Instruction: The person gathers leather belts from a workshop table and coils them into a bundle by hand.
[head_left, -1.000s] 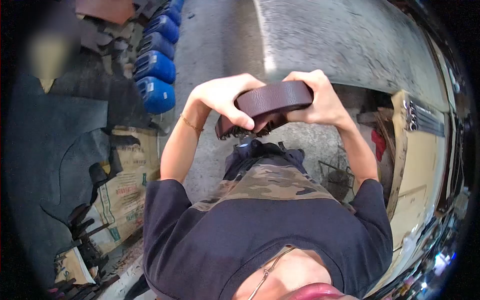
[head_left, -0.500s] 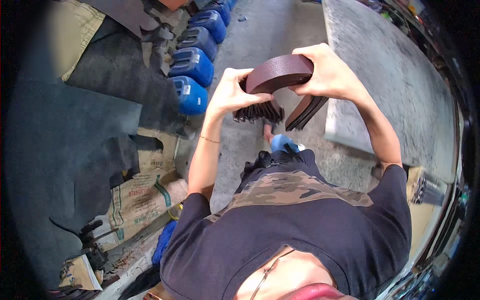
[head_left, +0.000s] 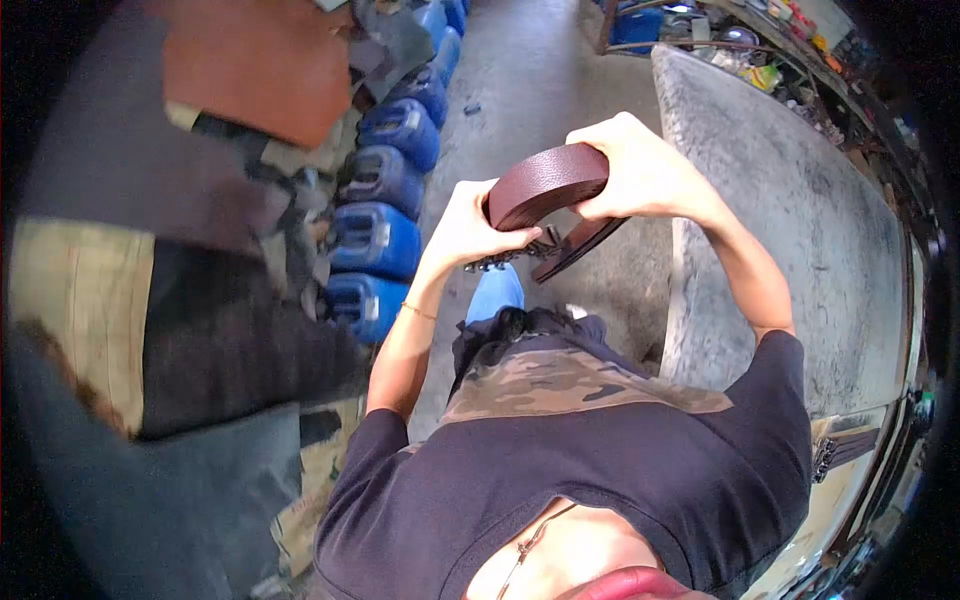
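Observation:
A bundle of dark brown leather straps (head_left: 545, 180) is bent into an arch in front of my body. The straps lie stacked flat on each other, with a grained outer face on top. My left hand (head_left: 468, 228) grips one side of the bend, thumb along the inner face. On the other side, my right hand (head_left: 640, 170) is closed round the stack. Loose strap ends hang below both hands, and small dark metal-looking bits show at the left ends. My fingers behind the bundle are partly hidden.
Several blue plastic jerrycans (head_left: 375, 240) line the left side of the concrete floor (head_left: 520, 80). Leather sheets, one of them red-brown (head_left: 255, 70), lie in piles at left. A large grey-topped table (head_left: 780, 200) stands at right, with cluttered shelving (head_left: 770, 50) beyond it.
The view has moved forward along the floor, with jerrycans and leather piles shifting down the picture. The strap bundle sits slightly lower and more tilted; both hands keep hold of it.

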